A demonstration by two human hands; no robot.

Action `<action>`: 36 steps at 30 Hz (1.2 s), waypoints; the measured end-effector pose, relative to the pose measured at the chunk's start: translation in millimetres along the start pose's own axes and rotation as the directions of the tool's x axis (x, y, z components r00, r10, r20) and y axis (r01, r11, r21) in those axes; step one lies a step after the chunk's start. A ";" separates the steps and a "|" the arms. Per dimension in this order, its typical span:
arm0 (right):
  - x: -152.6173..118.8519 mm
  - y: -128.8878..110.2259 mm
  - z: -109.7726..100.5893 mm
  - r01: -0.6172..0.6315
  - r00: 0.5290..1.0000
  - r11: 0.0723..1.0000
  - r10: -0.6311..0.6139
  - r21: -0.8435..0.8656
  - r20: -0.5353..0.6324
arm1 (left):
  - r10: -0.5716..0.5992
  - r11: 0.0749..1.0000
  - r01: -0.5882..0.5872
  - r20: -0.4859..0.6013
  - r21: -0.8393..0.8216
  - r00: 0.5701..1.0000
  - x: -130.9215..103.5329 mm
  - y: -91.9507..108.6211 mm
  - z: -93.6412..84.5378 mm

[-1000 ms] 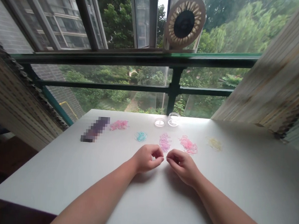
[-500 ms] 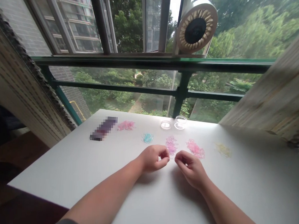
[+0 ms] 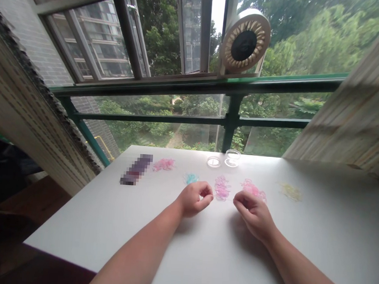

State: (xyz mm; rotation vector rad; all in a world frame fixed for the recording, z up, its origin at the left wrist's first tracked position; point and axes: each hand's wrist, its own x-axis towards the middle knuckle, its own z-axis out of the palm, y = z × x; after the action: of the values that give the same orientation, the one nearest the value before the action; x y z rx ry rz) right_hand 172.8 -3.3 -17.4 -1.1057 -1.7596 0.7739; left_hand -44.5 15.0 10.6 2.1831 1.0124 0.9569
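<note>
L hand (image 3: 195,199), R hand (image 3: 254,212); 5 piles (image 3: 221,189) on 1 tbl (image 3: 208,250)

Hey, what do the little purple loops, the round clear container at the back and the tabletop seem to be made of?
Purple loops: probably soft rubber or plastic, since they look thin, pale and see-through.
Round clear container: likely smooth, glossy plastic, judging by its transparent wall and bright rim; glass is possible.
Tabletop: perhaps laminate or painted board, evenly white with a soft sheen.

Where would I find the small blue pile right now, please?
In the head view, the blue pile lies on the white table, left of the lilac pile, just beyond the left hand.
</note>
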 end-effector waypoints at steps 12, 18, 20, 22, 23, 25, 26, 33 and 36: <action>-4.5 -17.0 8.7 0.028 0.987 0.999 -0.022 -0.037 0.156 | -0.042 0.999 0.040 0.083 0.023 0.996 -2.2 -2.1 8.0; -5.2 -17.0 2.9 -0.013 0.986 0.998 0.022 -0.057 0.167 | -0.192 0.950 0.218 -0.131 0.224 0.973 3.4 -23.5 -12.8; -5.2 -16.8 1.6 -0.018 0.986 0.998 0.027 -0.057 0.165 | -0.243 0.894 0.323 -0.269 0.310 0.932 5.1 -35.6 -25.2; -5.4 -17.2 1.5 -0.016 0.984 0.998 0.026 -0.059 0.174 | -0.276 0.846 0.402 -0.358 0.350 0.892 5.6 -47.4 -36.3; -5.6 -17.5 1.7 -0.013 0.983 0.998 0.024 -0.061 0.182 | -0.295 0.829 0.433 -0.382 0.353 0.876 5.4 -52.6 -40.4; -6.2 -18.3 2.3 -0.006 0.981 0.998 0.019 -0.066 0.195 | -0.330 0.811 0.472 -0.396 0.345 0.857 4.5 -60.8 -45.2; -6.4 -18.6 2.4 -0.002 0.980 0.998 0.016 -0.069 0.198 | -0.343 0.808 0.481 -0.393 0.341 0.853 3.9 -63.8 -46.0; -6.6 -18.4 2.1 0.010 0.983 0.997 0.004 -0.076 0.181 | -0.350 0.809 0.476 -0.370 0.344 0.861 3.2 -69.2 -41.8; -7.0 -18.3 2.4 0.009 0.983 0.997 0.005 -0.078 0.183 | -0.341 0.815 0.464 -0.360 0.348 0.868 3.8 -68.0 -41.3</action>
State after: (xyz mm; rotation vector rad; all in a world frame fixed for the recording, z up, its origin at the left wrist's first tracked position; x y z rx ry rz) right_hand 165.5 -17.2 -5.5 -1.1135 -1.9592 0.8338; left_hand -103.3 63.9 -11.5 2.0424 1.8979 0.9146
